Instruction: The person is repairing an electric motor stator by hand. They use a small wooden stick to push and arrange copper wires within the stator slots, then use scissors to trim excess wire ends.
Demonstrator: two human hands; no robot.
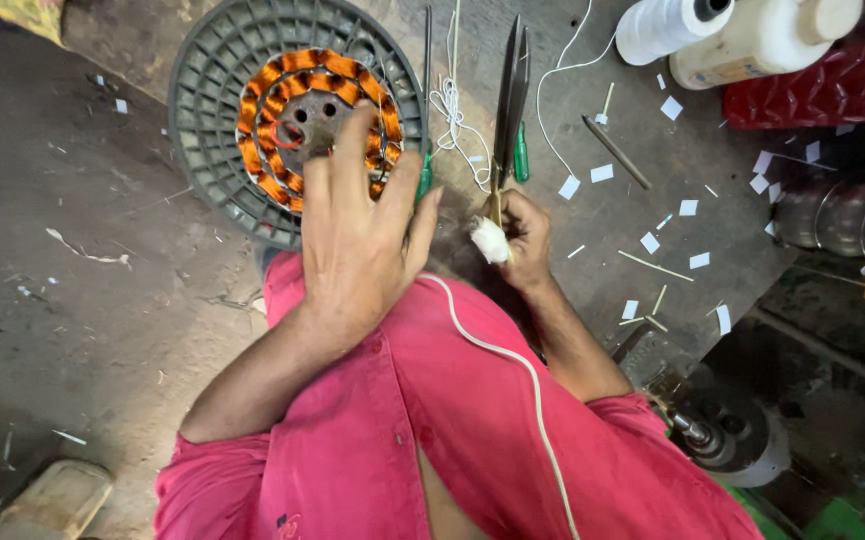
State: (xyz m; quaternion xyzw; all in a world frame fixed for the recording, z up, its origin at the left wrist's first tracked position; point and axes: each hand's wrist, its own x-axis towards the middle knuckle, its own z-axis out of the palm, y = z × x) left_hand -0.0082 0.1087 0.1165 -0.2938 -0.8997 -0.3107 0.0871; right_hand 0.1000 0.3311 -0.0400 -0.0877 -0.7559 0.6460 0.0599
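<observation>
My left hand (358,235) lies spread, fingers apart, over the near edge of a round motor stator (298,95) wound with orange copper coils; it sits inside a grey ribbed plastic housing (208,75). My right hand (521,232) is closed around the handles of long dark scissors (511,95), whose blades point away from me across the bench. One finger of that hand is wrapped in white cloth (490,240). A white cord (513,370) runs down over my pink shirt.
White thread (453,120) lies between stator and scissors, beside a green-handled tool (521,155). A thread spool (668,25) and a cream bottle (753,40) stand at the back right. Paper scraps (693,208) and thin sticks litter the bench. A metal motor part (723,440) sits lower right.
</observation>
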